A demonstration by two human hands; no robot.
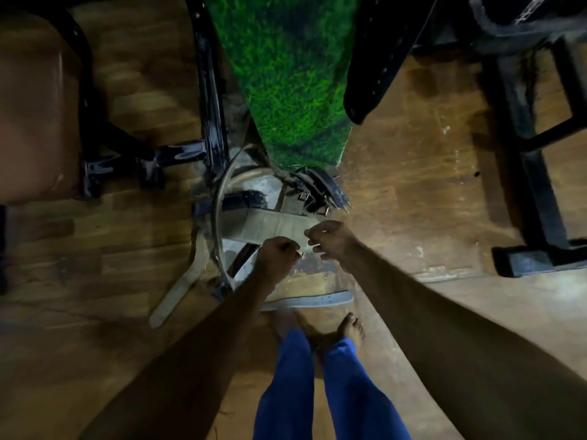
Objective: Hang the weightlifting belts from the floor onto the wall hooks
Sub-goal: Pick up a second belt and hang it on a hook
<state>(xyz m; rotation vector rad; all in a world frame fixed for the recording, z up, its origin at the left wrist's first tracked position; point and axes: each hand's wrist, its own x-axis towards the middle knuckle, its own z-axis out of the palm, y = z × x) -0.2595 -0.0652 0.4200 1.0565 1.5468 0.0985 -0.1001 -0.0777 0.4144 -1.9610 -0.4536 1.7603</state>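
A heap of weightlifting belts lies on the wooden floor below me. A wide tan belt [263, 225] runs across the heap, and both my hands meet at its near end. My left hand [277, 257] is closed in a fist over the belt's edge. My right hand [330, 241] pinches the same end from the right. A black belt with metal buckle prongs [320, 188] curls behind it. A thin tan strap [178, 293] trails to the left, and a pale grey belt [313, 300] lies flat near my bare feet. Another black belt [378, 65] hangs at upper right.
A green turf-covered wall panel [286, 74] stands ahead. A black metal bench frame [209, 90] with a brown pad [35, 115] is at left. A black machine frame [533, 185] stands at right. My blue-trousered legs [317, 385] are below.
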